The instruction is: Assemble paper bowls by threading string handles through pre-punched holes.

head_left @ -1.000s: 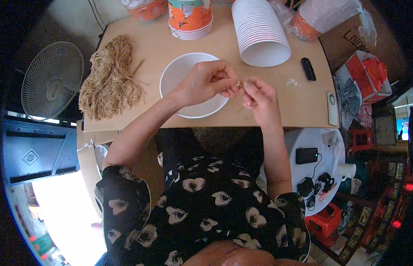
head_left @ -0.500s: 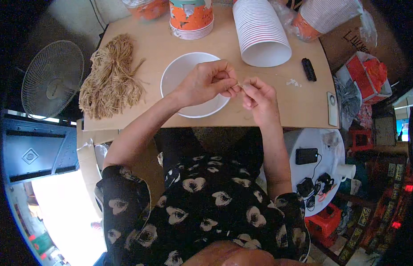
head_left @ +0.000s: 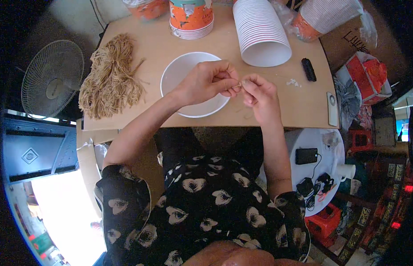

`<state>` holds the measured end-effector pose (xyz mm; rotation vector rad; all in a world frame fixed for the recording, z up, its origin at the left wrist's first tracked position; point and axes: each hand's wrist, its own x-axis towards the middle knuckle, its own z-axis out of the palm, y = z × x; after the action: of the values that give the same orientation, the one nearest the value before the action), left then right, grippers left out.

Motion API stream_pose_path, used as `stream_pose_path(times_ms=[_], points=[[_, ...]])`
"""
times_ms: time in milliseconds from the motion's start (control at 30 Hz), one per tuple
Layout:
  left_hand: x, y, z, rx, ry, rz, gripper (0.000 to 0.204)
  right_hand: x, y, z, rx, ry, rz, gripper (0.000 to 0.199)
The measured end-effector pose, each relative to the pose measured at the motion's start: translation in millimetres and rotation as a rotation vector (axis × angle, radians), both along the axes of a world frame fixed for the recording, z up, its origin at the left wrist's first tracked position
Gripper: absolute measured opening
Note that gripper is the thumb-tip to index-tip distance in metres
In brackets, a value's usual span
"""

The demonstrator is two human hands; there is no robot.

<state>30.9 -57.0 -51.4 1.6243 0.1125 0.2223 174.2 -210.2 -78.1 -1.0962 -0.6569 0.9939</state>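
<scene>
My left hand (head_left: 208,82) is above the right part of a white paper bowl (head_left: 171,73), thumb and forefinger pinched together. Right beside it, my right hand (head_left: 261,95) is also pinched, its fingertips meeting those of the left. Between the fingertips a small bit of thin tan string (head_left: 240,84) shows; most of it is hidden by the fingers. Below the hands, a faint thin strand (head_left: 247,116) shows against the table. At the left of the table is a bundle of tan twine (head_left: 112,80), tied near its top with loose strands spreading out.
On the tan table (head_left: 148,119) are a lying stack of white bowls (head_left: 264,37), an orange patterned tub (head_left: 191,20), a black oblong object (head_left: 309,69), white bits (head_left: 294,83) and a phone (head_left: 332,108). A fan (head_left: 53,80) stands left; a round white stool (head_left: 299,144) stands right.
Both hands have shifted very slightly to the right, still pinched together at the fingertips. Everything else stays where it was.
</scene>
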Motion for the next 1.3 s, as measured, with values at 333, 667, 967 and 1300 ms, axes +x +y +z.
stream_pose_path(times_ms=[333,667,967,1300], points=[[-1,-3,-1,0.026,-0.005,-0.021,0.014,0,1,-7,0.081,0.156,-0.094,0.016],[1,-5,7,0.131,0.009,-0.017,0.02,-8,-2,-1,0.157,-0.033,-0.194,0.013],[-8,-16,5,0.489,-0.109,0.168,0.008,0,-27,0,-0.094,-0.489,-0.094,0.012],[-23,-21,-10,0.829,-0.399,0.275,0.007,6,-58,-2,0.039,-0.358,-0.152,0.013]])
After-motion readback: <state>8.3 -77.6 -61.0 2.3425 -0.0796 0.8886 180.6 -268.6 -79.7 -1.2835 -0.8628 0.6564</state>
